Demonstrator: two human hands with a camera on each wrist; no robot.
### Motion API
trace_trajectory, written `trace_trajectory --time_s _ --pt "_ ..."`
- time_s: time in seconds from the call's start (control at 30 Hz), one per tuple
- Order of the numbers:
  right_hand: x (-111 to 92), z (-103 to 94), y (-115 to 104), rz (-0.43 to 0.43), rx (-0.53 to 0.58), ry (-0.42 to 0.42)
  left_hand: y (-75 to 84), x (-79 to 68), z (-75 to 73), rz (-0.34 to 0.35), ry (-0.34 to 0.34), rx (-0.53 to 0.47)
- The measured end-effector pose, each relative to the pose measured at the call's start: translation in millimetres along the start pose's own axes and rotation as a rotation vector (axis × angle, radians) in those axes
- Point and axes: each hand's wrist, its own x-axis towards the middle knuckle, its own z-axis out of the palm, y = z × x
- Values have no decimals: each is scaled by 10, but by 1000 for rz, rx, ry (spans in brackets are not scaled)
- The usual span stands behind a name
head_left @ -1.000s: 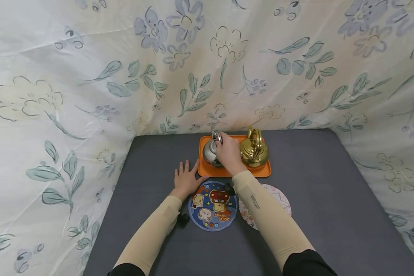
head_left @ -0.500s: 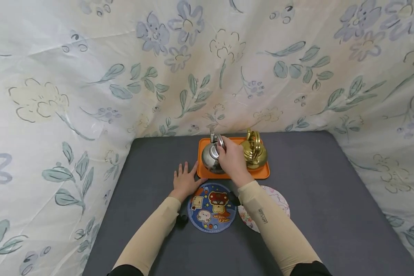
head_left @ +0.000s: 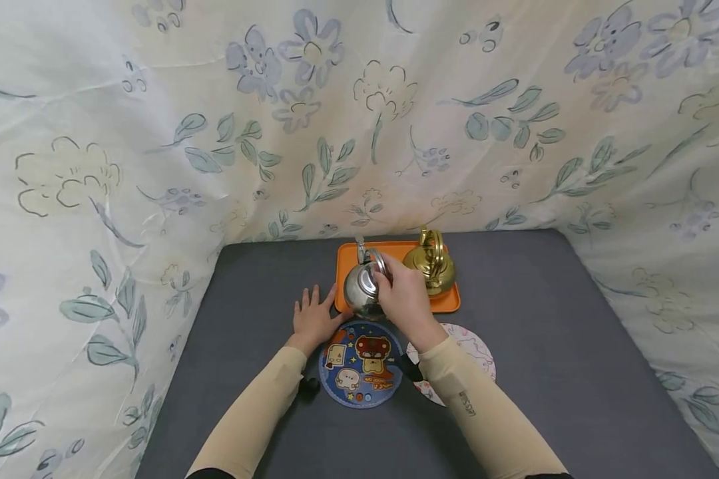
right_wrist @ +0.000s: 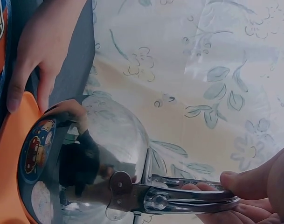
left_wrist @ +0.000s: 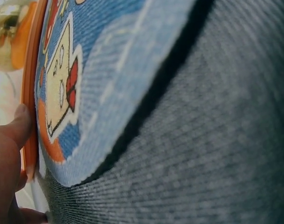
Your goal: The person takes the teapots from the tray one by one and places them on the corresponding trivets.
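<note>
A shiny silver kettle is held by my right hand, whose fingers and thumb curl round its handle. In the head view the kettle overlaps the front edge of an orange tray and comes close to the blue round mat. My left hand lies with spread fingers at the tray's front left corner. Its thumb touches the tray's rim in the left wrist view. A gold kettle stands on the tray's right side.
To the right of the blue cartoon-printed mat lies a pink and white round mat, partly under my right forearm. Dark grey cloth covers the table. Behind it and along both sides hangs a floral curtain.
My right hand has brought the silver kettle toward me, from over the tray's left half to its front edge. The left hand keeps its place at the tray corner.
</note>
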Motion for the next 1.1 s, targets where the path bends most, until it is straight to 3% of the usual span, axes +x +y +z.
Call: trace_trajectory --time_s 0.23,0.43,1.1 --pt "-148 -8 -65 16 13 1 -31 -4 -8 24 -7 -16" --pt "-291 -9 -77 23 27 -26 -41 -4 -13 6 -28 -8" --pt "-668 17 -72 -13 79 -5 -13 -9 -62 20 -6 15"
